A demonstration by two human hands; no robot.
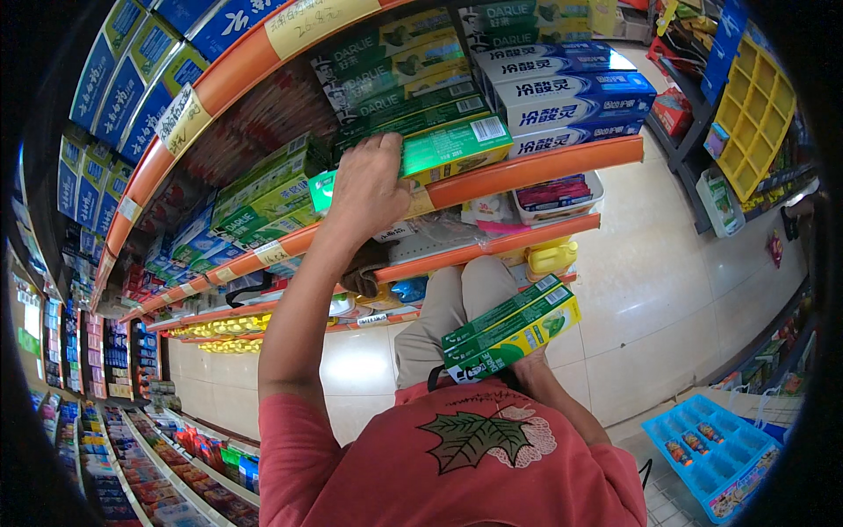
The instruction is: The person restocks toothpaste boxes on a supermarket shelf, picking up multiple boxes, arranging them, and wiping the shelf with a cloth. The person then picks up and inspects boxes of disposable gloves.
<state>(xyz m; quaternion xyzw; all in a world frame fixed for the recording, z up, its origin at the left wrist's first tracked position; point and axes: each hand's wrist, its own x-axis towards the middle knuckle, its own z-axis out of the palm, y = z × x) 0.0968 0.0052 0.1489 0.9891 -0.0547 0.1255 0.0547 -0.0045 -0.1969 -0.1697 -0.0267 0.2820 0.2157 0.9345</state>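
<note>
My left hand (371, 186) reaches up to the shelf, its fingers curled over a long green toothpaste box (458, 146) that lies at the front of the shelf. Beside that hand, green-and-yellow toothpaste boxes (274, 204) stand to the left, and more green boxes (391, 63) are stacked behind. Low over my lap, my right hand (530, 362) grips green-and-yellow toothpaste boxes (514, 327) from underneath; they look like two lying side by side. Most of the right hand's fingers are hidden by the boxes.
An orange shelf edge (536, 174) runs in front of my left hand. Blue-and-white boxes (562, 92) are stacked to its right. Below is a white bin (562, 209) of packets. A yellow divided tray (755, 114) hangs at right; a blue tray (716, 461) with small bottles is lower right.
</note>
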